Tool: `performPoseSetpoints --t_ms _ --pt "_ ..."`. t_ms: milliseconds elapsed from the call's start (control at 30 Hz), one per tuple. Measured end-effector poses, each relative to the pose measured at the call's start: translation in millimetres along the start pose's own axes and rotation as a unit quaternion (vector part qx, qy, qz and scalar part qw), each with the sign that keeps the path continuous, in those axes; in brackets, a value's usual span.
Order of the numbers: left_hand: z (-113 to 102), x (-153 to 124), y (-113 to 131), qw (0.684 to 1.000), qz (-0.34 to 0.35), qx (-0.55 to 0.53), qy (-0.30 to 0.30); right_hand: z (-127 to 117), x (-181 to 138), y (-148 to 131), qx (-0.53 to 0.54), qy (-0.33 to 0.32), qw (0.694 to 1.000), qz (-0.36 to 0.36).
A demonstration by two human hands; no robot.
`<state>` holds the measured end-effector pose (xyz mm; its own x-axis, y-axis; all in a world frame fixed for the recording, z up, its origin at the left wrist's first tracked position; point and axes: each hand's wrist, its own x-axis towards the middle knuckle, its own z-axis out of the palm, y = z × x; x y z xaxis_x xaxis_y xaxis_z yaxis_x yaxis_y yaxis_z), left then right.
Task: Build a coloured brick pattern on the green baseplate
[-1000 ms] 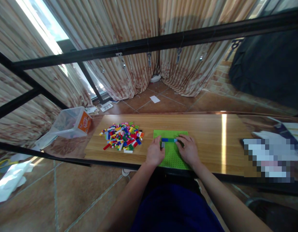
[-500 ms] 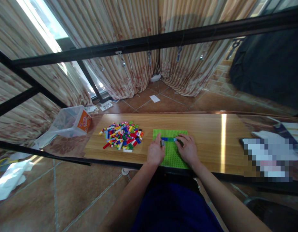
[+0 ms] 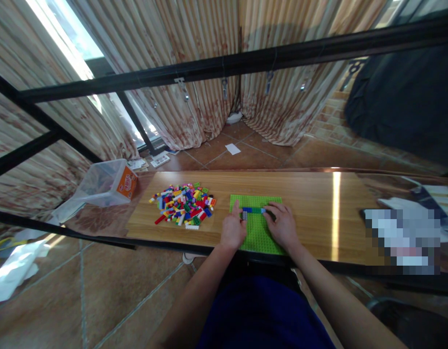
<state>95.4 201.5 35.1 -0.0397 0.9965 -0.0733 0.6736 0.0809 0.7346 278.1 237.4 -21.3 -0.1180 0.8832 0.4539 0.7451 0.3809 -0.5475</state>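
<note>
On the green baseplate (image 3: 258,235) lies a row of toy building bricks (image 3: 253,210), dark blue at the left, green in the middle and light blue at the right end. My left hand (image 3: 233,229) is at the plate's left side, thumb and fingers closed on a small grey brick (image 3: 245,215) just by the row's blue end. From the right, my right hand (image 3: 283,224) curves over the plate. Its thumb and forefinger meet at the light blue brick (image 3: 263,211). The undersides of both hands' fingers are hidden.
Left of the plate spreads a pile of mixed bricks (image 3: 185,203) on the wooden board (image 3: 307,194). Beyond it stands a clear plastic box (image 3: 107,182) with an orange label. Papers (image 3: 409,206) lie at the right, and a black metal bar (image 3: 224,63) crosses above the far side.
My left hand shifts very slightly at the plate, still with the grey brick. My right hand stays at the row's right end, and the bricks look the same.
</note>
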Motion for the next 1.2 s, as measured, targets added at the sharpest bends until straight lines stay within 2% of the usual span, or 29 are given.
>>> performPoseSetpoints --t_ms 233,333,433,500,633,800,1200 --pt "-2 0 -2 0.999 -0.008 -0.047 0.003 -5 1 -4 0.008 0.012 1.0 0.002" --pt "-4 1 -4 0.997 -0.016 -0.077 0.018 -11 1 -15 0.007 0.026 0.999 -0.022" --pt "-4 3 -6 0.995 -0.025 -0.087 0.04 -13 -1 -33 0.002 -0.004 1.0 -0.029" --pt "-4 6 -6 0.995 -0.033 -0.08 0.05 -10 -2 -47 0.003 -0.05 0.999 -0.002" --pt "-5 12 -4 0.996 -0.043 -0.061 0.048 -5 2 -69 -0.019 -0.127 0.986 0.103" --pt "-8 17 4 0.997 -0.063 -0.027 0.047 -7 15 -80 -0.064 -0.195 0.963 0.173" --pt "-6 21 8 0.994 -0.091 0.003 0.062 -4 28 -84 -0.09 -0.214 0.95 0.209"
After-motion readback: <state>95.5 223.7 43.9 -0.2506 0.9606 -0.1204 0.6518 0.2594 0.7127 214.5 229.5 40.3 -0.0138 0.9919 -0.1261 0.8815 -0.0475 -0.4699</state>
